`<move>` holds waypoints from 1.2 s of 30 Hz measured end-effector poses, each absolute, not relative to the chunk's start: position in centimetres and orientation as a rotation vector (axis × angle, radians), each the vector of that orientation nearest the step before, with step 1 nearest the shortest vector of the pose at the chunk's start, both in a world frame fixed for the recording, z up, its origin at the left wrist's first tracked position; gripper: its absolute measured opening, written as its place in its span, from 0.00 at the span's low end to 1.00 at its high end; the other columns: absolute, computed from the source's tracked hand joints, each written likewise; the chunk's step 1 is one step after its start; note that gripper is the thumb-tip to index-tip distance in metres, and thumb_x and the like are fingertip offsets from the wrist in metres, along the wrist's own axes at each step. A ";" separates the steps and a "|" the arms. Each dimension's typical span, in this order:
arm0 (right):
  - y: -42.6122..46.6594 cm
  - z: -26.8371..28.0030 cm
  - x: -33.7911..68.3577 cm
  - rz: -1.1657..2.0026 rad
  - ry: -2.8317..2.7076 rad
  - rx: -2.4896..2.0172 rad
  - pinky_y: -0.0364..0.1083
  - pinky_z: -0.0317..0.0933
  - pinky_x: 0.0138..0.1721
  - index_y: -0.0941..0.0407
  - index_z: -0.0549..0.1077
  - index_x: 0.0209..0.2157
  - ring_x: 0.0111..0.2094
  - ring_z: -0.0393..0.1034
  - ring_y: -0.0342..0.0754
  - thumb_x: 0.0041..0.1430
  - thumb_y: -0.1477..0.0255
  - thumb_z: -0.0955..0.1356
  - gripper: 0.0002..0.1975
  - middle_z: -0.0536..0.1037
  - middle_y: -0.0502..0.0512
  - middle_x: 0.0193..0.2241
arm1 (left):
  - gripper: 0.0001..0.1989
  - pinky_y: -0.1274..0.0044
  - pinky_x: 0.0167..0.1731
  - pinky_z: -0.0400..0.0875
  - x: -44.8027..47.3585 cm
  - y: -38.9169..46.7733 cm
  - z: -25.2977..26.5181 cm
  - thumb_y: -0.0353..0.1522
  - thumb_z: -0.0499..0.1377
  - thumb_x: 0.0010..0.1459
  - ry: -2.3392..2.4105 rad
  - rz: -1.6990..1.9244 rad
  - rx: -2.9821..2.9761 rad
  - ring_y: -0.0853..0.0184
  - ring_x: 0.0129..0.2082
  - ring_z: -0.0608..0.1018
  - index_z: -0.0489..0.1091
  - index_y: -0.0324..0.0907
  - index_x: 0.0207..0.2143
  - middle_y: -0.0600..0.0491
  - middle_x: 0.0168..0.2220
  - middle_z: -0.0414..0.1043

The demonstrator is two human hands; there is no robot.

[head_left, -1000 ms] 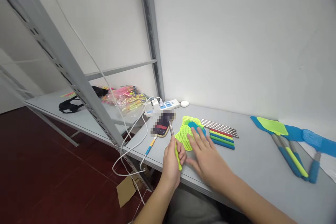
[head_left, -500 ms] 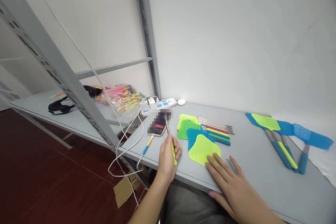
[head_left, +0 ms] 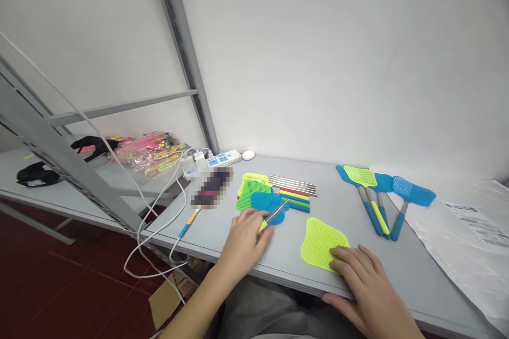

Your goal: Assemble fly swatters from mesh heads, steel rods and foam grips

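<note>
My left hand [head_left: 247,235] is closed around a fly swatter handle [head_left: 274,214] with a yellow-green grip and a metal rod pointing right and away from me. The rod's tip is over the blue swatter head [head_left: 265,201]. My right hand [head_left: 360,275] lies with fingers stretched over the right edge of a yellow-green mesh swatter head [head_left: 321,241], flat on the table. Green [head_left: 251,196] and yellow [head_left: 254,177] heads overlap behind the blue one. Beside them are several metal rods [head_left: 292,185] and coloured grips [head_left: 295,201].
Assembled fly swatters [head_left: 376,206] lie on the table [head_left: 278,254] at the right, near a white plastic sheet [head_left: 457,243]. A pixelated phone [head_left: 212,188], its cable [head_left: 186,225] and a power strip [head_left: 225,159] occupy the left. A metal shelf post [head_left: 183,53] rises behind.
The yellow-green head has slid right under my right hand, apart from the blue head. My left hand has swung the rod from pointing away to pointing right. The view has shifted right.
</note>
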State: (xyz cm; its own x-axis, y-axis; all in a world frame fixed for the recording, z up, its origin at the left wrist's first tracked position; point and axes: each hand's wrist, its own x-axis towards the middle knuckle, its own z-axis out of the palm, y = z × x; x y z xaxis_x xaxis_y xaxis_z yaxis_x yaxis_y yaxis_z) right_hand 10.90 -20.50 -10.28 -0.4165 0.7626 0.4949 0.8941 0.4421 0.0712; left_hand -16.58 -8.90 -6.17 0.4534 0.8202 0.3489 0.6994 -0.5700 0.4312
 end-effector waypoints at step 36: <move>-19.9 -10.1 11.0 -0.038 -1.982 -1.844 0.56 0.64 0.55 0.59 0.67 0.55 0.58 0.63 0.61 0.58 0.54 0.68 0.30 0.70 0.67 0.55 | 0.13 0.71 0.30 0.58 -8.7 -9.5 -6.2 0.39 0.46 0.68 1.150 0.383 2.901 0.62 0.29 0.74 0.64 0.44 0.34 0.53 0.31 0.73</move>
State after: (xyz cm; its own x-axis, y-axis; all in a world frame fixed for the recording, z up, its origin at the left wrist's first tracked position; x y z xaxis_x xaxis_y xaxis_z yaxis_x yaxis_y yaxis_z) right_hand 11.04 -19.92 -10.10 -0.0224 0.9451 0.3260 0.9569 0.1147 -0.2667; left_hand -8.73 -9.45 -6.15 0.7027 0.6748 0.2256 0.6754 -0.7323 0.0871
